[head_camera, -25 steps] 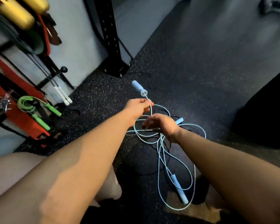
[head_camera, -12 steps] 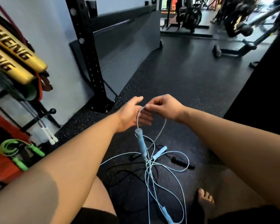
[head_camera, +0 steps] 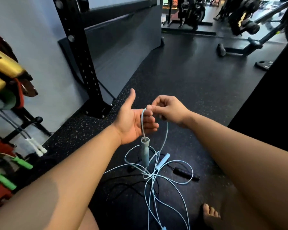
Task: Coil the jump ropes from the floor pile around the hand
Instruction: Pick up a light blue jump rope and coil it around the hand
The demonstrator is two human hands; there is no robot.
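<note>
My left hand (head_camera: 133, 121) is held flat, palm up and thumb raised, with a light blue jump rope (head_camera: 163, 145) draped over its fingers. One blue handle (head_camera: 145, 154) dangles just below that palm. My right hand (head_camera: 169, 109) pinches the blue cord right beside the left fingertips. The rest of the blue rope lies in loose loops on the floor (head_camera: 189, 90), with another blue handle (head_camera: 162, 161) among them. A black jump rope (head_camera: 185, 174) is tangled in the same pile.
A black rack upright (head_camera: 81, 53) stands ahead left. At the far left a stand holds yellow rolls (head_camera: 5, 67), and green-handled (head_camera: 22, 162) and white-handled (head_camera: 37, 147) ropes. Gym machines (head_camera: 246, 25) stand at the back. A bare foot (head_camera: 210, 214) is at bottom right.
Both hands rose from the floor pile, lifting the blue rope. The handle swung from above the left hand to hang below it. The left hand opened flat with the thumb raised.
</note>
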